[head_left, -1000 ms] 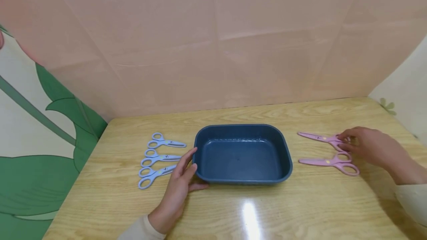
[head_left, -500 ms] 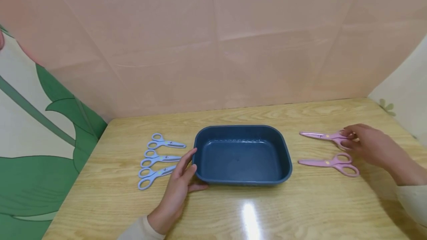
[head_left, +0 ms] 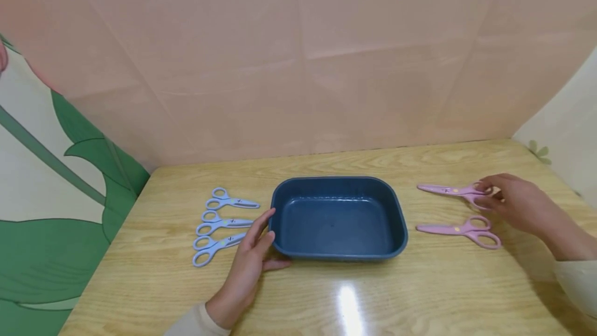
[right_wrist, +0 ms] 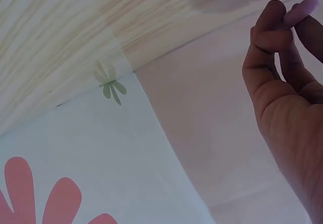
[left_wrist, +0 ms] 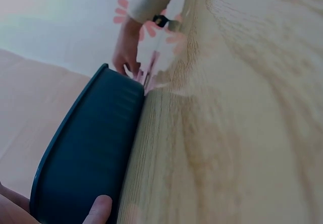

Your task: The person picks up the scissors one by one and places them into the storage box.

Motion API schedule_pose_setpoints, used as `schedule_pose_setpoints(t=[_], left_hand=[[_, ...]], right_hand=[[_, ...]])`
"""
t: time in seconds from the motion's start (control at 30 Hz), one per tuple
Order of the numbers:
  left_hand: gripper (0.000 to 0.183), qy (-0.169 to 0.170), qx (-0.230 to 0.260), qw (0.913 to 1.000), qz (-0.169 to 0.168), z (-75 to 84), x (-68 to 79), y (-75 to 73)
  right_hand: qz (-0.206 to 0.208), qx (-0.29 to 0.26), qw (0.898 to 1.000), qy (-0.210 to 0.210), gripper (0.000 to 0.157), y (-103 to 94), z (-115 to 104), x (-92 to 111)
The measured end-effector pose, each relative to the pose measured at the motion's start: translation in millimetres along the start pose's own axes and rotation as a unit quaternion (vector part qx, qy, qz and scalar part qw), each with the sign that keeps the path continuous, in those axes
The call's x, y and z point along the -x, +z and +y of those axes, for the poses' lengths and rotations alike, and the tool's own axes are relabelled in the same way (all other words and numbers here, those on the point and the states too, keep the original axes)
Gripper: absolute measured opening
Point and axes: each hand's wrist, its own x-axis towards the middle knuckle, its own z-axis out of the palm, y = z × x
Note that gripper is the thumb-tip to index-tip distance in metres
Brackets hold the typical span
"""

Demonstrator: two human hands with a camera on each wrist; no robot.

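In the head view, my left hand rests its spread fingers against the left front corner of a dark blue plastic tray; the left wrist view shows one digit along the tray's front wall. At the right, my right hand pinches the handle loops of a pair of pink scissors, its blades pointing left. A second pair of pink scissors lies just nearer, roughly parallel. In the right wrist view, a bit of pink handle shows between the fingertips.
Three pairs of light blue scissors lie left of the tray: a far pair, a middle pair and a near pair. A pinkish wall sheet stands behind the wooden table.
My right hand has shifted slightly right and away from me. The far pink scissors' handles now show a gap from the nearer pair. My left hand and the tray stay put.
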Motion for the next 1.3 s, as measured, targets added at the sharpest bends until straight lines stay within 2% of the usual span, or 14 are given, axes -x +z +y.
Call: schedule_pose_setpoints(t=[0.17, 0.43, 0.73, 1.0, 1.3], left_hand=[[0.049, 0.001, -0.001, 1.0, 0.002, -0.5, 0.2, -0.3], [0.049, 0.006, -0.002, 1.0, -0.001, -0.2, -0.8, 0.0], [0.05, 0.008, -0.007, 0.9999, -0.002, -0.2, 1.0, -0.6], [0.05, 0.011, -0.009, 0.9999, -0.002, 0.2, 0.4, 0.1], [0.05, 0.011, -0.012, 0.9998, 0.006, -0.4, 1.3, 0.3]], right_hand=[[0.014, 0.006, 1.0, 0.0, 0.037, -2.7, -3, 0], [0.018, 0.018, 0.999, 0.019, 0.029, -8.3, -4, 1], [0.022, 0.003, 0.999, 0.04, 0.037, -11.6, -8, 3], [-0.016, 0.01, 0.999, 0.038, 0.036, -12.3, -11, 5], [-0.01, 0.012, 0.999, 0.031, 0.041, -9.8, -15, 12]])
